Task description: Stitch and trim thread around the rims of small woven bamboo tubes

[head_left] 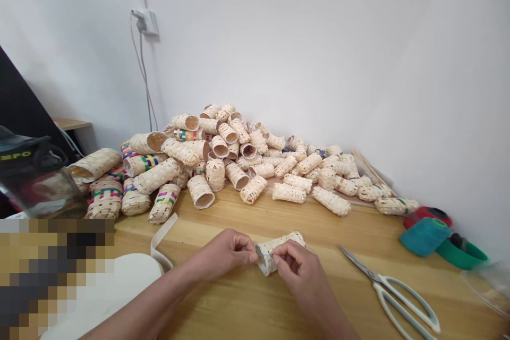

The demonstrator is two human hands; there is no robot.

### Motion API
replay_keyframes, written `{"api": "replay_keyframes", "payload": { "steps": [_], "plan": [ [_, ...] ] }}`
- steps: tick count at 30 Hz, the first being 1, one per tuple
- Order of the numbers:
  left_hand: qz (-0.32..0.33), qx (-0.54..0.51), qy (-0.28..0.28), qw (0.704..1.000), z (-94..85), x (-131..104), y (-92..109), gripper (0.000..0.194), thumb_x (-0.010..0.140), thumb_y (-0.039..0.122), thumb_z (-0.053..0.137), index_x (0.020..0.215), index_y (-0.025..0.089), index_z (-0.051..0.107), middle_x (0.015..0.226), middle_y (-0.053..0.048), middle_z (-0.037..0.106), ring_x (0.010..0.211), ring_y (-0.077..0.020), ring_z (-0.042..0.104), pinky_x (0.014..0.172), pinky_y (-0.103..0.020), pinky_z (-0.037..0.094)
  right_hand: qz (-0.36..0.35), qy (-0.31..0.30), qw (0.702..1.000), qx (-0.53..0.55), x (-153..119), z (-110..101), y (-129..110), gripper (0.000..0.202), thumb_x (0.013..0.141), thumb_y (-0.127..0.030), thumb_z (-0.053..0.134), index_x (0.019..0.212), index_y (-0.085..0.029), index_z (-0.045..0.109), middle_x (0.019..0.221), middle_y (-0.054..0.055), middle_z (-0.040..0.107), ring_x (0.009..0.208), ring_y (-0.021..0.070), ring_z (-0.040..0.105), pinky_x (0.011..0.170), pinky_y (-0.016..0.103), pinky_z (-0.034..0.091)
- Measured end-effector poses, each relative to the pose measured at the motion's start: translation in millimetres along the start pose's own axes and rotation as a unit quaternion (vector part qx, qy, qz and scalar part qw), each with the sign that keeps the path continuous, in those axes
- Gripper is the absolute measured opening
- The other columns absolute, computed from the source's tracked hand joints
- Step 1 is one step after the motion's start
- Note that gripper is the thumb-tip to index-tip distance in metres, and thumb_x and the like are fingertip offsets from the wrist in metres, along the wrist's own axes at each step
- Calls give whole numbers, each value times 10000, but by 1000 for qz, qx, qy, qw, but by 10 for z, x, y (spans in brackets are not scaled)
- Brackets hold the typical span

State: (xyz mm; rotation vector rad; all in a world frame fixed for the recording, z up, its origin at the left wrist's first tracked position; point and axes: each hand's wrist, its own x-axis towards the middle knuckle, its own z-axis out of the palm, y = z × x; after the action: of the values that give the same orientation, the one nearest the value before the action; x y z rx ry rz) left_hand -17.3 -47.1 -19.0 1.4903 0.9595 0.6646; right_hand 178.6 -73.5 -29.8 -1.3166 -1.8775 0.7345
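Note:
A small pale woven tube (pixel 279 248) lies low over the wooden table (pixel 247 303), held between both hands. My left hand (pixel 223 254) pinches its near end with thumb and fingertips. My right hand (pixel 298 271) grips the same end from the right side, fingers curled over the tube's rim. Behind them rises a big pile of similar woven tubes (pixel 239 162), some with coloured bands (pixel 137 183).
White-handled scissors (pixel 394 289) lie to the right. Teal and red thread spools (pixel 424 231) and a green roll (pixel 462 252) sit at the far right by the wall. A white strip (pixel 161 239) and white cloth lie at left, near a dark-lidded clear jar (pixel 35 175).

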Motion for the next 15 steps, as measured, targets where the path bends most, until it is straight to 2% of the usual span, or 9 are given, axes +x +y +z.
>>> {"api": "replay_keyframes", "payload": {
  "steps": [6, 12, 15],
  "plan": [
    [18, 17, -25, 999, 62, 21, -74, 296, 726, 415, 627, 641, 132, 635, 531, 47, 422, 511, -85, 301, 500, -202, 240, -23, -6, 999, -33, -6, 20, 15, 160, 822, -201, 490, 726, -194, 618, 693, 8, 571, 647, 159, 502, 582, 258, 366],
    [-2, 39, -4, 999, 117, 69, -114, 269, 731, 388, 583, 660, 132, 623, 527, 43, 436, 477, -86, 310, 462, -205, 231, -42, -25, 998, -30, -17, 16, 34, 162, 821, -171, 484, 853, -197, 640, 779, 25, 597, 693, 170, 528, 606, 263, 390],
    [4, 51, 1, 999, 124, 82, -148, 234, 741, 349, 562, 665, 133, 613, 534, 42, 442, 481, -84, 319, 465, -200, 242, -60, -30, 997, -31, -12, 5, 19, 169, 817, -159, 496, 901, -206, 635, 856, 32, 606, 779, 183, 544, 670, 270, 412]
  ]
}}
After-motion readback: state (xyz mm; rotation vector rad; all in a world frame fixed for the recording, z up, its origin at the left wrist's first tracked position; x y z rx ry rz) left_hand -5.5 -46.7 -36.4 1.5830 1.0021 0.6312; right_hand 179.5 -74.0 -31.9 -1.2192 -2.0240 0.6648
